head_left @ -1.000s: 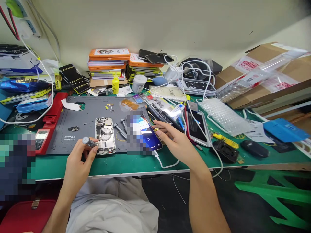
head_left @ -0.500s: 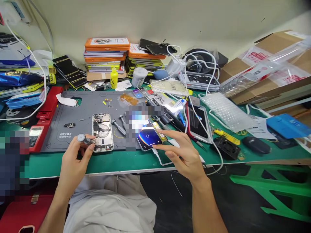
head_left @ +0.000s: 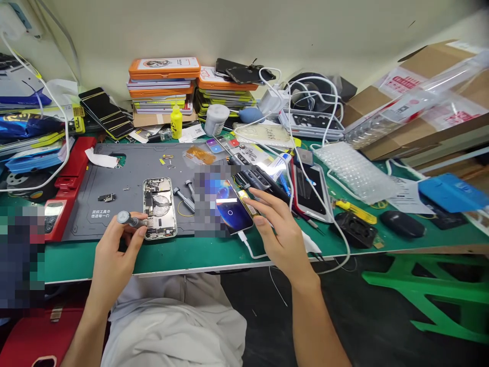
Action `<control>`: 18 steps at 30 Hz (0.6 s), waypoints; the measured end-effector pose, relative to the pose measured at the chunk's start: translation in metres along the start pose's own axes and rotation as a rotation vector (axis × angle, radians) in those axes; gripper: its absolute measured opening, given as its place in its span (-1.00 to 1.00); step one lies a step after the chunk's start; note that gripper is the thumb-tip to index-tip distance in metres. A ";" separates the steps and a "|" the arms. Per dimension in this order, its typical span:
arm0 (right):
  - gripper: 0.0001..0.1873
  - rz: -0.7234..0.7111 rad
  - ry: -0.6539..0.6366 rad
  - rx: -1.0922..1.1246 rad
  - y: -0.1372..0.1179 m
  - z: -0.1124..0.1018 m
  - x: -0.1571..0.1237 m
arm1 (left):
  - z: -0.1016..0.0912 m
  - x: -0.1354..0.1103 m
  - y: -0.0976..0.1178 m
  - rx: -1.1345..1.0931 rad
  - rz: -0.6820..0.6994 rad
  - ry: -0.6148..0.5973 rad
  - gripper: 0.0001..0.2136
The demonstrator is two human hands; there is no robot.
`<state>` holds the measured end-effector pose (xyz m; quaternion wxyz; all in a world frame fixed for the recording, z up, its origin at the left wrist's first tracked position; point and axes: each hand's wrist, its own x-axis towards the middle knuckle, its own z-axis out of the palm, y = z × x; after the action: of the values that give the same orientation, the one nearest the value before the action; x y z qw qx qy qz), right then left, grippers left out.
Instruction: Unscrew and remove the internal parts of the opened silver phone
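Observation:
My left hand [head_left: 114,252] is closed around a grey screwdriver [head_left: 125,218], its round cap toward me, beside the lower left edge of an opened phone [head_left: 166,223]. That phone lies on a grey work mat [head_left: 130,173], its inner parts bare. My right hand [head_left: 284,237] has its fingers stretched out at the right edge of a lit phone [head_left: 231,215]; whether they touch it I cannot tell. A white charging cable [head_left: 244,240] runs into the lit phone's lower end. More screwdrivers [head_left: 185,200] lie between the two phones. Part of the mat there is blurred out.
Left of the opened phone lies a small dark part [head_left: 107,198]. Stacked orange cases [head_left: 164,69] and a yellow bottle [head_left: 176,122] stand behind the mat. On the right are a red-edged tablet-like device [head_left: 311,193], a yellow cutter [head_left: 355,211] and a black mouse [head_left: 403,223].
My right hand has shifted from the lit phone's lower screen to its right edge. The screen's picture has changed. My left hand stays on the screwdriver, and the view has shifted slightly.

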<state>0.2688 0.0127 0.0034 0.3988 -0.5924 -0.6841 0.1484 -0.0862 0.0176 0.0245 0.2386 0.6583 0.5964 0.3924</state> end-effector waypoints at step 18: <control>-0.35 -0.140 -0.214 -0.073 -0.011 0.013 0.050 | -0.001 0.001 -0.001 -0.001 0.013 -0.004 -0.77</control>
<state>0.2527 0.0595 0.0211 0.3112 -0.5382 -0.7673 0.1574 -0.0878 0.0184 0.0242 0.2376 0.6629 0.5914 0.3929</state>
